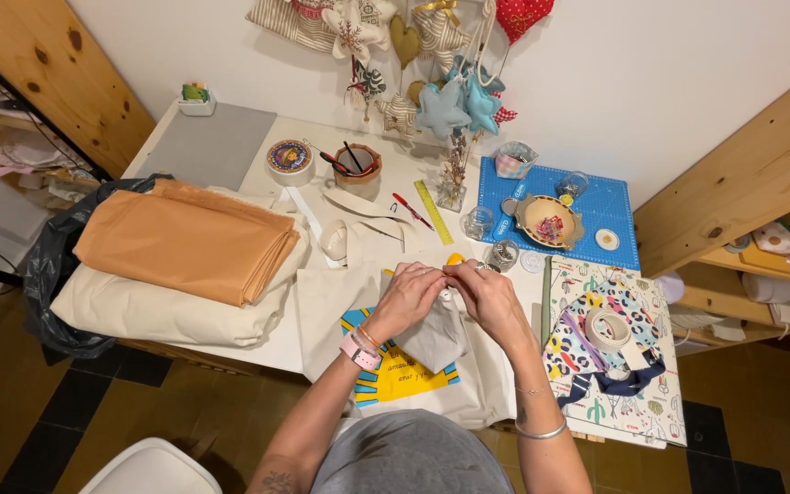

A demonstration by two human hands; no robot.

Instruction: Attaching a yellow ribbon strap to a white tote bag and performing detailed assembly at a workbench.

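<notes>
Both hands met over the table: left hand [406, 295] and right hand [485, 295] pinched a grey fabric piece [432, 340], which hung toward six o'clock.

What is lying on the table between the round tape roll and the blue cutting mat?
In the head view, between the tape roll and the blue cutting mat lie a brown cup of pens, a red pen and a yellow-green ruler.

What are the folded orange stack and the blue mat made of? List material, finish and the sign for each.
Folded orange stack: seemingly woven fabric, matte; soft layered folds and limp edges.
Blue mat: probably plastic or rubber cutting mat, smooth; lies flat and stiff, with a pale printed grid.
</notes>
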